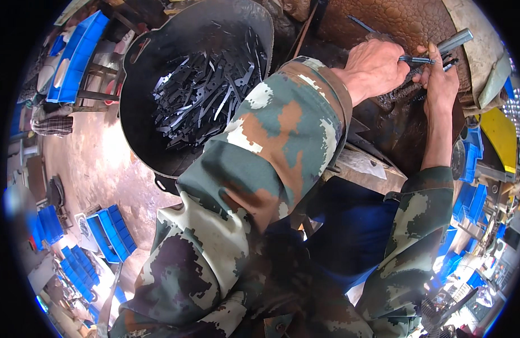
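My left hand is closed in a fist at the upper right, knuckles up, beside a dark metal strip that spans the gap to my right hand. My right hand has its fingers curled round the strip's other end, with more thin dark pieces at its far side. Just beyond its fingertips a grey metal cylinder slants up to the right; whether my hand touches it I cannot tell. Below the hands lies a dark, grimy work surface.
Left of my left forearm stands a large black tub holding many dark flat metal pieces. Brown crusted material covers the bench behind my hands. Blue bins stand on the floor at left, and a yellow panel stands at right.
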A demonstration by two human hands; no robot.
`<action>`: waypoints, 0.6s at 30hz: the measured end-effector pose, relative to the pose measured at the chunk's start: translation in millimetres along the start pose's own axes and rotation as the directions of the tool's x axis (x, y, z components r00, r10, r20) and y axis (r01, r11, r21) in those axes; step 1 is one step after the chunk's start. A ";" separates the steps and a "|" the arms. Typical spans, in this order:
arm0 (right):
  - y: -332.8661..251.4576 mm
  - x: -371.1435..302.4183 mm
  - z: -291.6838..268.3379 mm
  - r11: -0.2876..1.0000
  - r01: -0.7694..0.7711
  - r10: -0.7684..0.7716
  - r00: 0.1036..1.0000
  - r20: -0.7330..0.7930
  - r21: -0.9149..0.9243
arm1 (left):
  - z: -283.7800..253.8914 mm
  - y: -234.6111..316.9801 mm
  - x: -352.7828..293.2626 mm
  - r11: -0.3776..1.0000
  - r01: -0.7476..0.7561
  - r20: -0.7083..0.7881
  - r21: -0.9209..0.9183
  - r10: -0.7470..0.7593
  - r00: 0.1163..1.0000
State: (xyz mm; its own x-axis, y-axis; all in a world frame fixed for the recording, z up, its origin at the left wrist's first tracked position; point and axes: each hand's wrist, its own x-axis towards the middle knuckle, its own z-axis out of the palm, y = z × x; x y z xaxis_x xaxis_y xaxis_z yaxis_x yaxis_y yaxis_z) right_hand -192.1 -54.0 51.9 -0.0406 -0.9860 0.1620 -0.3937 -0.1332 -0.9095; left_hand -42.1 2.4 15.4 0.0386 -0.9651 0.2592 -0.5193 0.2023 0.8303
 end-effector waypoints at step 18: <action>3.5 2.3 -3.1 0.998 -0.002 0.001 1.000 0.022 0.058 | 1.4 -0.5 -0.1 1.000 0.001 0.007 0.004 -0.001 1.000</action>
State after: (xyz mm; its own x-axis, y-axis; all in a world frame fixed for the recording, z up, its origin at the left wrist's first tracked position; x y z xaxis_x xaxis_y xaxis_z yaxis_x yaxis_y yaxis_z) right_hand -196.4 -56.5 50.3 -0.0211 -0.9880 0.1528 -0.3393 -0.1367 -0.9307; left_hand -43.0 2.2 14.2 0.0326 -0.9664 0.2551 -0.5230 0.2010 0.8283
